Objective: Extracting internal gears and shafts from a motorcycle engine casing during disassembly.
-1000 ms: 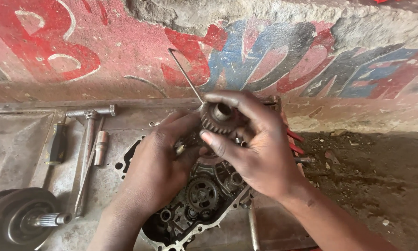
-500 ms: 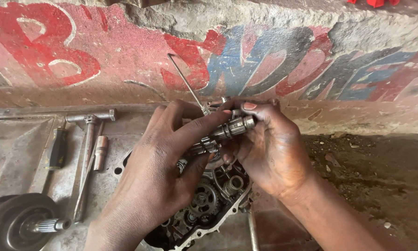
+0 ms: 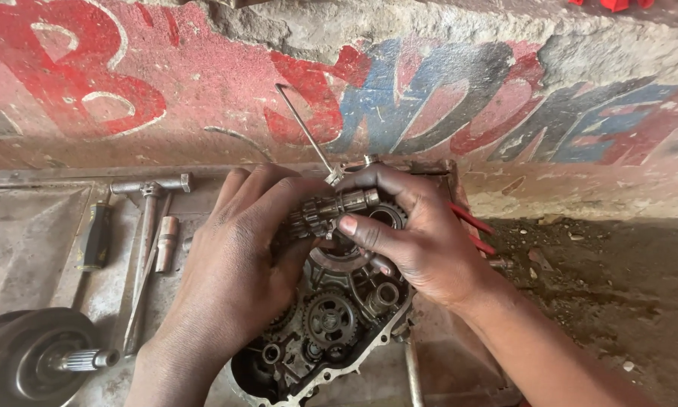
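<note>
Geared transmission shaft (image 3: 337, 208) gripped at both ends by left hand (image 3: 237, 252) and right hand (image 3: 418, 237), held above open crankcase (image 3: 331, 324); not yet seated among gears.

Soft, even daylight, fairly bright, no hard shadows or glare; only faint shade under the hands (image 3: 316, 249) on the engine case (image 3: 331, 324). Focus sharp at centre, slight softness and mild wide-angle stretch toward the near corners.

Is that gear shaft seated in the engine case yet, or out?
Out: both hands hold the gear shaft roughly level above the open engine case.
</note>
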